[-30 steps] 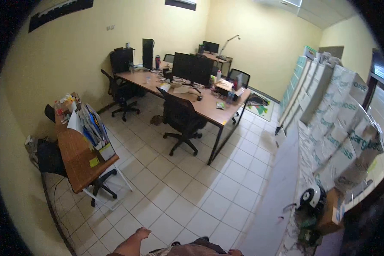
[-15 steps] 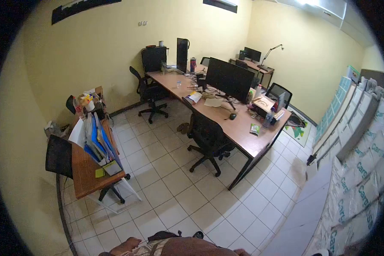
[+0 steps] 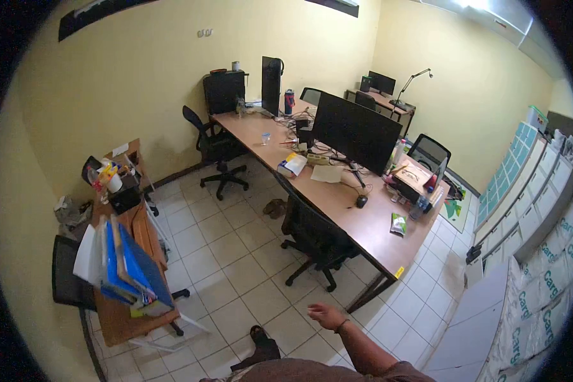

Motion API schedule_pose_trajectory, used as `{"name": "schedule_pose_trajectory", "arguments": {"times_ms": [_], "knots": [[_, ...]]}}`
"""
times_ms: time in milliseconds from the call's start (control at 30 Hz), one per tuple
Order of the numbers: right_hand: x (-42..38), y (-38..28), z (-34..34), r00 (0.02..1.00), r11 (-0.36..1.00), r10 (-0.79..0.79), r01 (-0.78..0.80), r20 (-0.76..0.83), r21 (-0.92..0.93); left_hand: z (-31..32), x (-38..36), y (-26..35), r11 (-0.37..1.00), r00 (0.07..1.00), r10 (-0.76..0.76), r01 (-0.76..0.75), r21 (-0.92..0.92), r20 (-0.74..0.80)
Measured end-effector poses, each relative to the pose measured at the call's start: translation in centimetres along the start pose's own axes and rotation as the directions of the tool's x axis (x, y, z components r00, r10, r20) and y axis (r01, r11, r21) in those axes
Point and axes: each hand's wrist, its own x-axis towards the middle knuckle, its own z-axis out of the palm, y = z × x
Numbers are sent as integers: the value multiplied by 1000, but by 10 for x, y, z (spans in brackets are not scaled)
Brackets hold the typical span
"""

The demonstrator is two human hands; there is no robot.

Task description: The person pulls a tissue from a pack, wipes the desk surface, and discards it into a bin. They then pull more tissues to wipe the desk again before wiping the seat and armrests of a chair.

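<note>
My right hand [image 3: 326, 316] reaches out over the tiled floor, with a dark band at its wrist. Its fingers are loosely spread, and nothing shows in them. Closest to it are the black office chair [image 3: 315, 235] and the near leg of the long desk [image 3: 369, 294]; it appears apart from both. My left hand is out of view. Below, my foot and dark trouser leg [image 3: 261, 350] show on the floor, left of my right hand.
The long desk bears a large monitor [image 3: 356, 130], a mouse [image 3: 361, 201] and a green packet [image 3: 398, 223]. Left stands a smaller wooden desk [image 3: 118, 325] with blue folders [image 3: 124, 261]. White drawers [image 3: 519, 223] and wrapped Cargl-marked stacks [image 3: 535, 305] line the right side.
The view has moved forward, so desks and chairs appear nearer. My right hand has swung up into view, while my left hand has dropped out of it. My foot has stepped forward.
</note>
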Motion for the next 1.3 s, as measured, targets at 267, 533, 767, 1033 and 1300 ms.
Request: {"name": "schedule_pose_trajectory", "arguments": {"times_ms": [267, 533, 767, 1033, 1300], "knots": [[58, -220, -101, 897, 903, -426, 415, 117, 111, -87, 102, 79, 387, 763, 621, -500, 775, 182], [207, -232, -241, 906, 936, -220, 92, -361, -339, -179, 193, 238, 864, 964, 111, -214, -455, -244], [385, -171, -315, 874, 749, 94, -377, -476, -544, -243, 252, 207, 288, 832, 505, 87, -954, 228], [568, -85, -379, 874, 664, -171, -239, -455, -709, -307, 225, 258, 925, 972, -172, 103, -367, -160], [585, -99, -374, 676, 828, -7, -409, -737, -383, -371, 272, 303, 962, 975, -137, 88, -259, -176]]}}
